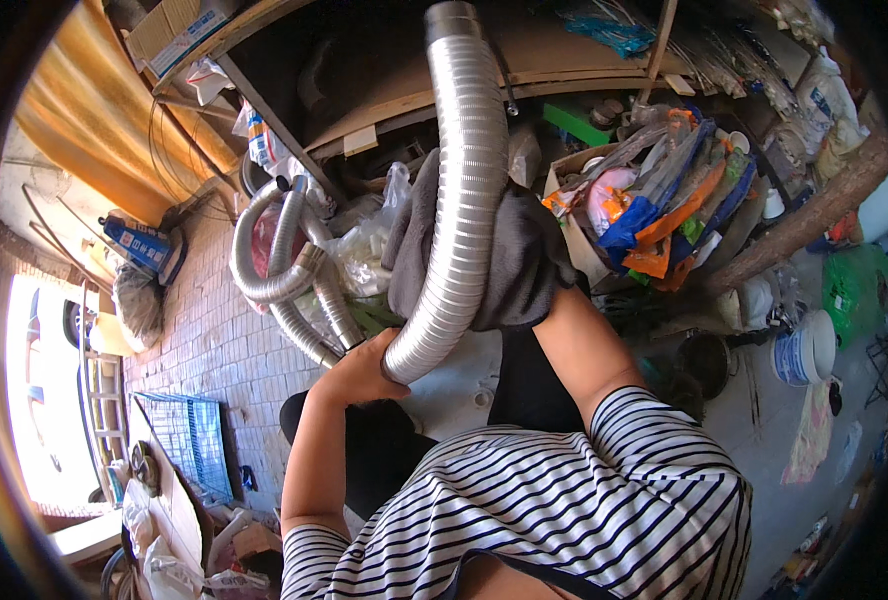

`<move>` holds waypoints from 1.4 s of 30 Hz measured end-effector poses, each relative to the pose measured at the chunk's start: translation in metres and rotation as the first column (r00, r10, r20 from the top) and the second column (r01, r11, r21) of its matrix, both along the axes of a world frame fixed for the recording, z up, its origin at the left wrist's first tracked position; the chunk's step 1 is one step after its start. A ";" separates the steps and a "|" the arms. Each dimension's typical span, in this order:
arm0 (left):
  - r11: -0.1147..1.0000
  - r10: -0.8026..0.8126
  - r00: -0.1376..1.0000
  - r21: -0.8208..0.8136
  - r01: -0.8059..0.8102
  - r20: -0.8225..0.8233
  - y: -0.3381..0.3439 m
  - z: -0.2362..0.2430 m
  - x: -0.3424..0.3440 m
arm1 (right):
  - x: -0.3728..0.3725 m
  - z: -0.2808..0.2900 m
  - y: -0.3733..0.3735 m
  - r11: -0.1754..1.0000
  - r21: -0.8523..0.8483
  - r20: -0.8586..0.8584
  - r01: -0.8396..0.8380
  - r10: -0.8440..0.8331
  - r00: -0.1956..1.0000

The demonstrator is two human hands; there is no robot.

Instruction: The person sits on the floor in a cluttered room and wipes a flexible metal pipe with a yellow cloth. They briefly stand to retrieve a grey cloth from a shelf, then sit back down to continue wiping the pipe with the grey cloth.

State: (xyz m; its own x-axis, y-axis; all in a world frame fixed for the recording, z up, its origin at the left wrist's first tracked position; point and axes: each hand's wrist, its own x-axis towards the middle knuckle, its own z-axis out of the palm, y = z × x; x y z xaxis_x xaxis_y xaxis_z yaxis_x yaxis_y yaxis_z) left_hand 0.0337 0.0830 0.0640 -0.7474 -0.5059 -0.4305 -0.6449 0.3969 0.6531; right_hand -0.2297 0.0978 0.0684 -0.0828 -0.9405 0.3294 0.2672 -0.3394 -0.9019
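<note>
A long silver flexible metal duct [461, 170] curves upward in front of me, with a smooth collar at its far end. My left hand [362, 370] is wrapped round its near, lower end. A dark grey cloth [527, 262] lies against the back and right side of the duct at mid-length. My right forearm [596, 345] reaches into this cloth; the cloth covers the hand and its fingers, and it hangs from there around the duct. Just left of the cloth, more silver flexible ducts [282, 262] are looped and stacked on the floor.
Clear plastic bags [369, 245] lie behind the looped ducts. To the right stands a cardboard box [576, 252] heaped with colourful plastic packaging, near a slanting log [814, 220] and a white bucket [804, 347]. Wooden shelving [384, 120] spans the back; a blue wire rack [192, 435] lies at left.
</note>
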 end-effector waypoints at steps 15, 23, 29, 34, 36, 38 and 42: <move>0.918 0.091 0.775 -0.250 -0.309 -0.626 0.022 0.028 -0.056 | 0.024 -0.010 0.005 0.988 -0.065 -0.016 0.138 -0.139 0.990; 0.934 0.125 0.792 -0.199 -0.297 -0.598 0.025 0.025 -0.051 | 0.033 -0.007 0.020 0.996 0.010 0.223 -0.093 0.088 0.971; 0.933 0.127 0.733 -0.171 -0.318 -0.669 0.030 0.017 -0.050 | 0.037 -0.011 0.020 0.999 -0.018 0.082 -0.043 0.045 0.996; 0.921 0.093 0.732 -0.220 -0.321 -0.675 0.032 0.008 -0.048 | 0.049 -0.002 0.031 0.998 0.062 -0.013 -0.013 0.013 1.000; 0.894 0.095 0.732 -0.266 -0.361 -0.675 0.035 0.003 -0.053 | 0.062 -0.003 0.034 0.996 0.019 -0.062 0.086 -0.085 0.994; 0.889 0.108 0.714 -0.254 -0.380 -0.691 0.033 -0.007 -0.051 | 0.072 0.005 0.040 0.982 0.001 -0.121 0.190 -0.188 0.975; 0.943 0.129 0.654 -0.113 -0.314 -0.745 0.030 -0.014 -0.048 | 0.059 -0.004 0.039 1.000 0.008 0.145 -0.010 0.009 0.989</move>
State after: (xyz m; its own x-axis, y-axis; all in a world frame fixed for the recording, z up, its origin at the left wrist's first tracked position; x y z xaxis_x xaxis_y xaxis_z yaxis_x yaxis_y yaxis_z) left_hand -0.0146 0.1128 0.0501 -0.6262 -0.7060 0.3309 -0.0975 0.4920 0.8651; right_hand -0.1705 0.1364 0.0640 -0.1202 -0.9443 0.3063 0.3984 -0.3284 -0.8564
